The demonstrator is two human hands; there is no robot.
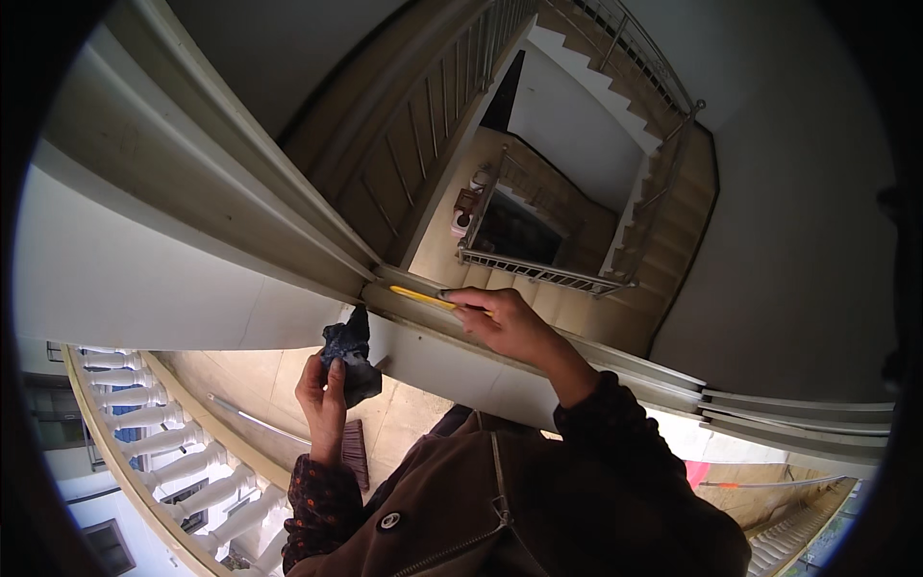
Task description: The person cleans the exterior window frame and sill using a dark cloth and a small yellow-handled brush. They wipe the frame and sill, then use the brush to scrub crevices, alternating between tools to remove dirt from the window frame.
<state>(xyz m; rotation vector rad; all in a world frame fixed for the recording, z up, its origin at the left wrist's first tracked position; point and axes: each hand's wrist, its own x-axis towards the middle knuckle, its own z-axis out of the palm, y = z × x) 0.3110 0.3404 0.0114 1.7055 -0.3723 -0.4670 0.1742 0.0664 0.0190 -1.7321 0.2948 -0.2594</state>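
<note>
My left hand [324, 397] pinches a crumpled dark cloth [348, 346] between thumb and fingers. The cloth's upper tip reaches up to the corner of the window frame. Over the window sill [425, 339], my right hand [501, 317] grips a slim yellow stick-like tool [414, 294]. Its rounded far end points left, above the sill's track near that same corner. Part of the tool is covered by my fingers, and its exact kind cannot be told.
Beyond the sill, a deep stairwell drops away, with metal railings [548, 270] and several flights of steps [656, 238]. A balcony with a white balustrade [180, 433] lies below left. A broom head [353, 454] rests on the balcony floor. Sliding frame tracks [786, 415] run right.
</note>
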